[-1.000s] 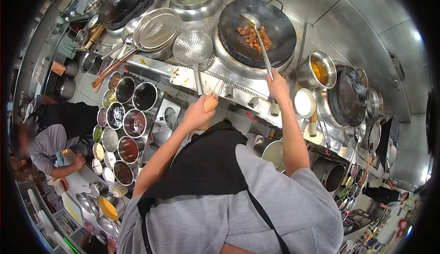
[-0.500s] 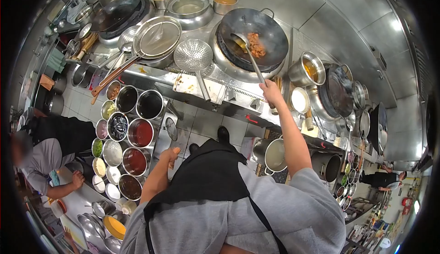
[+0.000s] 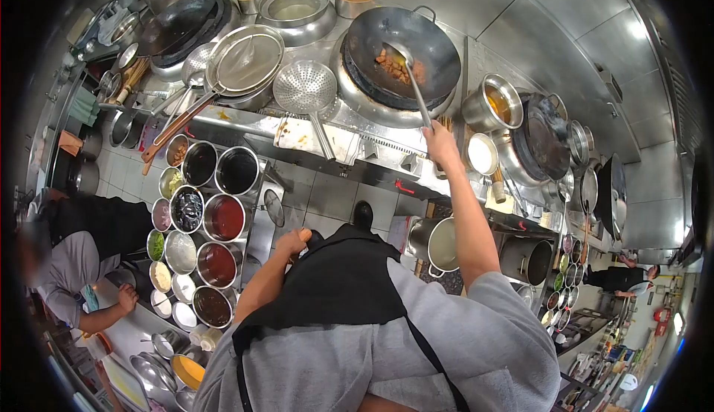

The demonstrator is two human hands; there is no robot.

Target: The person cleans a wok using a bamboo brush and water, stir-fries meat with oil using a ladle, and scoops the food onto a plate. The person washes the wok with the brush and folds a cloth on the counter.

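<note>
**Gripping a ladle in a wok of browned pieces**

Holding the metal ladle [image 3: 418,92] by its long handle in the right hand [image 3: 442,146], with fingers clamped around it. Dipping the ladle's bowl into the wok [image 3: 442,59], against the browned pieces [image 3: 387,62] gathered in the bottom. Reaching there with the right arm stretched forward over the edge of the metal surface [image 3: 431,148]. Keeping the left hand [image 3: 291,244] low, just beside the black apron [image 3: 320,282] and well apart from the wok, with fingers seemingly curled; too unclear to tell whether closed on anything.

Seated on a round burner, in the case of the wok, with a loop handle at the far rim. Lying to the left of it, a perforated skimmer [image 3: 305,86], pointing its handle back across a stained white tray [image 3: 291,136]. Resting farther left, wire strainers [image 3: 246,59] with wooden handles. Standing to the right of the wok, a steel pot [image 3: 476,111] of amber liquid, with a container of white contents [image 3: 483,154] near it. Grouped at the left, round metal containers [image 3: 225,216] of dark, red and pale contents. Visible beyond those, another person [image 3: 82,252] in a dark apron.
</note>
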